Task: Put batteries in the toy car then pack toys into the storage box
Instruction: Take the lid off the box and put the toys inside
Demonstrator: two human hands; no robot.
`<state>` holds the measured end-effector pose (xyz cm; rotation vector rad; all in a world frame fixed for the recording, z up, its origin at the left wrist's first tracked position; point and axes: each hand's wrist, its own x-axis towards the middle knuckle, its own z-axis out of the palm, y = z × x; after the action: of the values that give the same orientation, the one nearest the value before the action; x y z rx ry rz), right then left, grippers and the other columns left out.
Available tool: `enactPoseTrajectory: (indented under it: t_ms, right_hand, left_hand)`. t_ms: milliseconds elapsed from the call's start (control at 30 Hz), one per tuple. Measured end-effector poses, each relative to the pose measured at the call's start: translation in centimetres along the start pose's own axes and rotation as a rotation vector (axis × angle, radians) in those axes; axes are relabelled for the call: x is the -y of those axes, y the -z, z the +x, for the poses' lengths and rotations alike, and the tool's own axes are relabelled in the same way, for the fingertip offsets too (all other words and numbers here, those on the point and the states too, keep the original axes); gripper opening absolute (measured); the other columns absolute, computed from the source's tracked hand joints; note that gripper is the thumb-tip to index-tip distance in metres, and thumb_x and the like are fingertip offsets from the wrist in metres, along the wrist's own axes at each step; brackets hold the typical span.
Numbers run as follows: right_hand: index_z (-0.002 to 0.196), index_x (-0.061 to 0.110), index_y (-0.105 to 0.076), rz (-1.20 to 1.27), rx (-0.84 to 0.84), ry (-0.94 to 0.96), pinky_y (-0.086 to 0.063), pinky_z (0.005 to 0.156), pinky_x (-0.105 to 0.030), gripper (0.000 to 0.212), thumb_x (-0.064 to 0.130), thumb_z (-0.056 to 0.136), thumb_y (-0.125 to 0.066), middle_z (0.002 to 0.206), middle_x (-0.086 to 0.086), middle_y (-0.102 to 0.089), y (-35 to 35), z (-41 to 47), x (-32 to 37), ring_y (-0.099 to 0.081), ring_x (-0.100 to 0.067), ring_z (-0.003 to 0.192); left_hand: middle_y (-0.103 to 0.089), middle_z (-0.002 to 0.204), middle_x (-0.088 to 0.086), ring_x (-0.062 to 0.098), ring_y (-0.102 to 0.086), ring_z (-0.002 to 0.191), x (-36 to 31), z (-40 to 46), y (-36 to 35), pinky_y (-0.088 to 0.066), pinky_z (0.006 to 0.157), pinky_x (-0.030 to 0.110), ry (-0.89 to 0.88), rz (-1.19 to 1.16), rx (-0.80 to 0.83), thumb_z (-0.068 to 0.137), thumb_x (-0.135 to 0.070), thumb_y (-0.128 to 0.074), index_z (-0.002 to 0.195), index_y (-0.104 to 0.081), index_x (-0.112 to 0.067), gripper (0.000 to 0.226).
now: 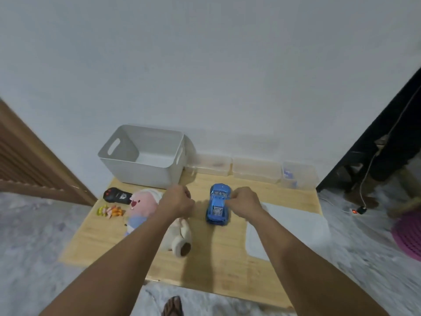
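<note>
A blue toy car stands on its wheels in the middle of the low wooden table. My right hand is at the car's right side, its curled fingers pinching the edge by the door. My left hand hovers in a fist left of the car, over the plush toys, and nothing shows in it. The white storage box with cut-out handles stands at the table's back left, with no toys visible inside. No batteries are visible.
A black remote, small colourful figures, a pink plush and a white plush lie at the left. Three clear containers line the wall. A white sheet lies at the right. A pink cushion is on the floor.
</note>
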<state>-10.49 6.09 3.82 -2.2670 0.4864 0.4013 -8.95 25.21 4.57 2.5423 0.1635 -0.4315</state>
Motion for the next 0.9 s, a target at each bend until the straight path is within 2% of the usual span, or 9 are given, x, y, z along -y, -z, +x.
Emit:
enactPoseTrajectory:
  t_ms: [100, 167, 233, 367, 500, 567, 633, 767, 900]
  right_hand:
    - [0.089, -0.003, -0.068, -0.031, 0.086, 0.061, -0.054, 0.085, -0.052, 0.02, 0.014, 0.08, -0.063, 0.089, -0.023, -0.066, -2.9, -0.1, 3.2, -0.065, -0.033, 0.084]
    - [0.107, -0.001, -0.066, -0.054, 0.153, 0.076, -0.053, 0.091, -0.048, 0.03, 0.015, 0.082, -0.063, 0.105, -0.022, -0.068, -4.8, -0.2, 4.9, -0.066, -0.034, 0.1]
    - [0.121, 0.009, -0.061, -0.094, 0.191, 0.09, -0.054, 0.089, -0.04, 0.04, 0.019, 0.083, -0.065, 0.115, -0.015, -0.067, -6.7, -0.3, 6.4, -0.064, -0.03, 0.107]
    - [0.129, 0.015, -0.053, -0.3, 0.225, 0.103, -0.053, 0.092, -0.041, 0.051, 0.034, 0.082, -0.065, 0.125, -0.011, -0.06, -10.3, -0.4, 8.4, -0.059, -0.031, 0.111]
    - [0.129, 0.023, -0.044, -0.465, 0.211, 0.068, -0.049, 0.092, -0.044, 0.062, 0.053, 0.077, -0.059, 0.126, -0.008, -0.058, -13.5, 0.1, 8.8, -0.057, -0.032, 0.113]
    - [0.134, 0.026, -0.036, -0.484, 0.194, 0.05, -0.047, 0.094, -0.045, 0.07, 0.058, 0.076, -0.058, 0.13, -0.006, -0.055, -14.8, 0.5, 8.7, -0.054, -0.032, 0.117]
    - [0.142, 0.028, -0.027, -0.457, 0.189, 0.025, -0.043, 0.097, -0.044, 0.083, 0.062, 0.073, -0.059, 0.136, -0.003, -0.051, -15.5, 0.6, 8.6, -0.049, -0.031, 0.123]
    - [0.126, 0.031, -0.038, -0.407, 0.168, 0.003, -0.047, 0.092, -0.042, 0.073, 0.059, 0.064, -0.063, 0.124, 0.0, -0.056, -15.8, 1.1, 9.0, -0.056, -0.029, 0.111]
    - [0.107, 0.029, -0.051, -0.36, 0.318, -0.011, -0.051, 0.085, -0.037, 0.058, 0.049, 0.054, -0.066, 0.103, 0.001, -0.062, -13.3, 1.3, 11.2, -0.061, -0.023, 0.095]
  left_hand:
    - [-0.063, 0.11, 0.007, 0.025, -0.06, 0.099, 3.1, 0.9, 2.0, -0.053, 0.081, 0.034, 0.076, 0.029, -0.158, 0.08, -0.01, -0.061, 0.109, -0.065, -0.015, 0.029]
    - [-0.057, 0.118, 0.008, 0.027, -0.055, 0.106, 5.2, 1.5, 2.9, -0.051, 0.084, 0.036, 0.117, 0.083, -0.191, 0.08, -0.013, -0.063, 0.116, -0.061, -0.015, 0.036]
    - [-0.05, 0.126, 0.011, 0.031, -0.05, 0.117, 7.2, 2.1, 3.5, -0.049, 0.094, 0.042, 0.167, 0.162, -0.164, 0.079, -0.019, -0.062, 0.124, -0.053, -0.015, 0.046]
    - [-0.046, 0.134, 0.018, 0.037, -0.04, 0.128, 9.9, 2.6, 4.2, -0.038, 0.105, 0.043, 0.178, 0.186, -0.007, 0.089, -0.034, -0.049, 0.135, -0.043, -0.013, 0.051]
    - [-0.059, 0.119, 0.012, 0.034, -0.046, 0.116, 11.1, 3.2, 4.1, -0.038, 0.088, 0.041, 0.16, 0.195, 0.089, 0.072, -0.041, -0.04, 0.108, -0.048, -0.021, 0.042]
    - [-0.056, 0.121, 0.017, 0.035, -0.046, 0.118, 11.8, 3.3, 4.2, -0.04, 0.09, 0.039, 0.156, 0.102, 0.107, 0.077, -0.039, -0.05, 0.121, -0.043, -0.021, 0.048]
    - [-0.047, 0.129, 0.02, 0.037, -0.046, 0.122, 12.5, 3.3, 4.3, -0.04, 0.098, 0.037, 0.13, 0.06, 0.114, 0.081, -0.044, -0.059, 0.139, -0.033, -0.023, 0.067]
    - [-0.045, 0.12, 0.01, 0.034, -0.052, 0.112, 14.1, 4.1, 4.4, -0.045, 0.098, 0.034, 0.057, 0.08, 0.107, 0.063, -0.057, -0.073, 0.139, -0.039, -0.034, 0.086]
    - [-0.052, 0.127, 0.006, 0.027, -0.057, 0.106, 13.3, 5.3, 7.2, -0.053, 0.082, 0.033, 0.028, 0.073, 0.303, 0.052, -0.049, -0.082, 0.134, -0.049, -0.031, 0.089]
